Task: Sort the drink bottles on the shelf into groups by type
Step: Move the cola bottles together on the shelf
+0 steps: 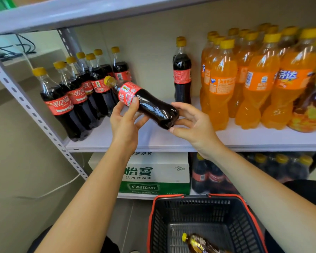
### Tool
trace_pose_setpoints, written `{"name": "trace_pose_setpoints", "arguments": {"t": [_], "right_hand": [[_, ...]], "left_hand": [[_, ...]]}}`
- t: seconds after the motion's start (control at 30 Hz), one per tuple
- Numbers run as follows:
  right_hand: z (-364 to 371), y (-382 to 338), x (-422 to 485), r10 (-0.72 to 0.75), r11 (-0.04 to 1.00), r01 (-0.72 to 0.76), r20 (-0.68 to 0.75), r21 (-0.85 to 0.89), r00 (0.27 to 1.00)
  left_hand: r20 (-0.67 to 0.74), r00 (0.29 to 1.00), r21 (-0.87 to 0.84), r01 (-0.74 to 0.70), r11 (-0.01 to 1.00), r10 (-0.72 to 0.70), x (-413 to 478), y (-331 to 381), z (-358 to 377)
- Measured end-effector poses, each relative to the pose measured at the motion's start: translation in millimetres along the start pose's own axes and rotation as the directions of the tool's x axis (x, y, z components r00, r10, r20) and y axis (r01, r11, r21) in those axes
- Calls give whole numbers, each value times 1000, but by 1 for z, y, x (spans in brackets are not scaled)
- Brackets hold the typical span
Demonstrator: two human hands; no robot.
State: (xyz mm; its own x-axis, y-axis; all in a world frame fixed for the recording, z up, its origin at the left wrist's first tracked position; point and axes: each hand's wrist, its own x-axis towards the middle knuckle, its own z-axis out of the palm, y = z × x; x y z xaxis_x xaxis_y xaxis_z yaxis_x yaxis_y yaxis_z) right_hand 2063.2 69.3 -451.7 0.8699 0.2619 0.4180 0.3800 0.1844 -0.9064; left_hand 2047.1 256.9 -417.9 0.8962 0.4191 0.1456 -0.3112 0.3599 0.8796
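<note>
Full plastic cola bottle (pixel 150 106), yellow-capped, probably heavy and slick: left hand (pixel 124 121) gripping its waist, right hand (pixel 193 123) cupping its base.

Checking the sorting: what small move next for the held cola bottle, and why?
Probably stand the yellow-capped dark cola bottle beside the cola group on the left of the white shelf; left hand and right hand hold it tilted, cap toward them.
</note>
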Motion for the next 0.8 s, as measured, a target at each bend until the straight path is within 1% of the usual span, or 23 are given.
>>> {"name": "trace_pose_setpoints", "arguments": {"t": [0.1, 0.2, 0.33, 0.43, 0.53, 0.57, 0.63, 0.7, 0.77, 0.8], "right_hand": [[-3, 0, 0, -4, 999, 3, -9, -46, 1000], [-7, 2, 3, -18, 987, 19, 7, -159, 1000], [-9, 10, 13, 18, 961, -11, 23, -277, 1000], [-7, 12, 22, 46, 912, -22, 50, -410, 998], [1, 9, 31, 41, 844, -1, 63, -536, 997], [3, 8, 35, 33, 833, 5, 60, -554, 998], [4, 11, 40, 19, 842, 5, 40, -539, 999], [1, 17, 43, 6, 856, -12, -13, -517, 1000], [-4, 23, 43, -4, 857, -36, -77, -514, 997], [-5, 27, 44, -5, 858, -52, -109, -510, 994]], "left_hand": [[15, 999, 20, -33, 999, 32, 0, 0, -1], [35, 998, 55, -54, 997, 52, 1, -1, -3], [72, 993, 131, -102, 986, 93, 3, -1, -5], [122, 983, 207, -161, 965, 138, 2, -2, -3], [205, 959, 294, -252, 922, 197, 4, -5, 1], [235, 949, 317, -281, 906, 212, 5, -6, 3], [291, 931, 320, -312, 894, 221, 8, -7, 4], [320, 927, 299, -296, 907, 197, 14, -8, 2], [305, 937, 313, -265, 912, 168, 26, -10, -2], [269, 950, 337, -249, 908, 161, 34, -12, -7]]}}
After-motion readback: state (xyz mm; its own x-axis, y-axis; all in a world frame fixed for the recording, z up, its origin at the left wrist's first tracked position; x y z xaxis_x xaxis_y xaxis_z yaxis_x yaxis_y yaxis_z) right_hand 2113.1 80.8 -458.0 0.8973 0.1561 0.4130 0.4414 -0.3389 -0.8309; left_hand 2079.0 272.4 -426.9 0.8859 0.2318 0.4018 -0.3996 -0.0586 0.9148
